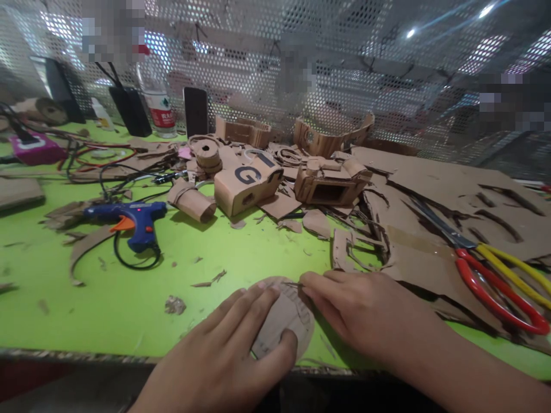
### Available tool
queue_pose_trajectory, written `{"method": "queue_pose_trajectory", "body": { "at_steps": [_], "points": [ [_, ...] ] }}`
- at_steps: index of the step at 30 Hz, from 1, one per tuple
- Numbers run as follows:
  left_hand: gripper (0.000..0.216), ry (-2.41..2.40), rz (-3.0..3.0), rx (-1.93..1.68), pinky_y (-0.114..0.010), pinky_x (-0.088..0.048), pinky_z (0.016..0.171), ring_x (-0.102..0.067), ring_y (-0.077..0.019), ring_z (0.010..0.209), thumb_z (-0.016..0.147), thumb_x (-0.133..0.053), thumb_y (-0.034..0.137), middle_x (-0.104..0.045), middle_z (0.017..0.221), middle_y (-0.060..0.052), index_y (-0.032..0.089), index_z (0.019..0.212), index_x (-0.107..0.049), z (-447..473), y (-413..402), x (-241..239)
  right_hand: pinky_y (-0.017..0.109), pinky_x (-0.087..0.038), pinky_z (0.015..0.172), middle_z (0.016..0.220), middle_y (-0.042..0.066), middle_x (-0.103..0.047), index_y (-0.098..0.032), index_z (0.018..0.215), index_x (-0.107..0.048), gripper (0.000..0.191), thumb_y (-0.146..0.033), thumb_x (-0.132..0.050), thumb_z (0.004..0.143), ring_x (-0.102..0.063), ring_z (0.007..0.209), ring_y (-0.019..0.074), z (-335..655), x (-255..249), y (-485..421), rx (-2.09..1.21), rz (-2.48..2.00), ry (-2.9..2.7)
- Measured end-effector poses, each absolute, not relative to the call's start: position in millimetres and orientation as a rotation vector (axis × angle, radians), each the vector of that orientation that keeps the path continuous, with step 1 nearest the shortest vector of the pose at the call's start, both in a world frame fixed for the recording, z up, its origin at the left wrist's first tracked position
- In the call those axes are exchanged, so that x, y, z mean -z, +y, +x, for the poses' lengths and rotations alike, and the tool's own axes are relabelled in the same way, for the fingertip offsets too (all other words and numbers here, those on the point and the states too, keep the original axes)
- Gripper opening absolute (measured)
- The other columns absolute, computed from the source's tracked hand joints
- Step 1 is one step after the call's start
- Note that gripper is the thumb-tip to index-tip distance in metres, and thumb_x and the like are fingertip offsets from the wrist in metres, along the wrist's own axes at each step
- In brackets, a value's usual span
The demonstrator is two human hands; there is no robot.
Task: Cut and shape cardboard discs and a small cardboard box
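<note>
A round cardboard disc with lines marked on it lies near the front edge of the green table. My left hand presses it down, fingers stretched over its left side and thumb across the lower part. At the disc's upper right edge, my right hand is closed in a pinch. A thin dark tip sticks out from its fingers over the disc; what it belongs to is hidden.
Left stands a blue glue gun; right, scissors with red and yellow handles lie on a cardboard sheet. Behind are a cardboard box with a "G", a cardboard camera-like body, a bottle, a phone and scraps.
</note>
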State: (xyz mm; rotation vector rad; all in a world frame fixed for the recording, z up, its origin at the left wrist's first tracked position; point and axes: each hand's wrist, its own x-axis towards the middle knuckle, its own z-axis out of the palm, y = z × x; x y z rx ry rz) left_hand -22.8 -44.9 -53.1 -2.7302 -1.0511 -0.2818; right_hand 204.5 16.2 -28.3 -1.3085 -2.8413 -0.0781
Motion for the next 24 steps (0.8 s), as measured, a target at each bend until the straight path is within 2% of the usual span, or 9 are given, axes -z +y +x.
{"method": "queue_pose_trajectory", "body": {
  "at_steps": [5, 11, 15, 18, 21, 24],
  "points": [
    [0.052, -1.095, -2.752, 0.276, -0.045, -0.053, 0.103, -0.055, -0.0326, 0.132, 0.078, -0.056, 0.007, -0.055, 0.146, -0.02, 0.024, 0.128, -0.052, -27.0, -48.4, 54.9, 0.03, -0.022, 0.051, 0.068, 0.001, -0.067, -0.022, 0.095, -0.064, 0.015, -0.016, -0.051, 0.093, -0.062, 0.059, 0.0167, 202.1, 26.3, 14.3, 0.051, -1.368, -2.864],
    [0.048, -1.065, -2.713, 0.303, -0.043, -0.056, 0.098, -0.059, -0.0318, 0.128, 0.079, -0.054, 0.007, -0.058, 0.143, -0.018, 0.024, 0.123, -0.056, -26.1, -47.8, 54.5, 0.03, -0.015, 0.047, 0.068, 0.001, -0.067, -0.023, 0.092, -0.062, 0.019, -0.007, -0.055, 0.085, -0.065, 0.055, 0.0177, 191.0, 12.9, 7.4, 0.126, -1.485, -2.958],
    [0.062, -1.083, -2.666, 0.276, -0.039, -0.054, 0.101, -0.059, -0.027, 0.129, 0.078, -0.045, 0.001, -0.057, 0.146, -0.014, 0.016, 0.137, -0.052, -21.2, -46.1, 51.5, 0.03, -0.013, 0.044, 0.069, 0.005, -0.07, -0.021, 0.09, -0.063, 0.02, -0.006, -0.053, 0.083, -0.069, 0.056, 0.0199, 172.5, -3.2, 11.8, 0.214, -1.471, -3.066],
    [0.066, -1.069, -2.614, 0.256, -0.039, -0.056, 0.096, -0.063, -0.0269, 0.123, 0.076, -0.04, 0.0, -0.059, 0.144, -0.015, 0.011, 0.14, -0.048, -18.2, -44.3, 51.2, 0.029, -0.017, 0.042, 0.066, 0.007, -0.072, -0.019, 0.09, -0.068, 0.02, -0.007, -0.053, 0.085, -0.07, 0.056, 0.0212, 159.7, -13.0, 20.6, 0.229, -1.456, -3.126],
    [0.062, -1.063, -2.596, 0.264, -0.04, -0.056, 0.093, -0.065, -0.0282, 0.119, 0.075, -0.041, 0.001, -0.062, 0.14, -0.017, 0.01, 0.136, -0.051, -16.8, -42.7, 53.7, 0.028, -0.024, 0.043, 0.062, 0.008, -0.071, -0.018, 0.085, -0.07, 0.019, -0.01, -0.053, 0.086, -0.07, 0.055, 0.0219, 155.2, -16.2, 27.5, 0.223, -1.408, -3.157],
    [0.058, -1.072, -2.599, 0.298, -0.04, -0.052, 0.096, -0.063, -0.0279, 0.119, 0.077, -0.043, 0.002, -0.063, 0.137, -0.018, 0.012, 0.133, -0.052, -16.8, -42.4, 56.9, 0.027, -0.028, 0.044, 0.06, 0.007, -0.07, -0.019, 0.082, -0.07, 0.018, -0.014, -0.054, 0.088, -0.071, 0.057, 0.0225, 158.3, -14.0, 29.5, 0.178, -1.388, -3.138]
  ]
}}
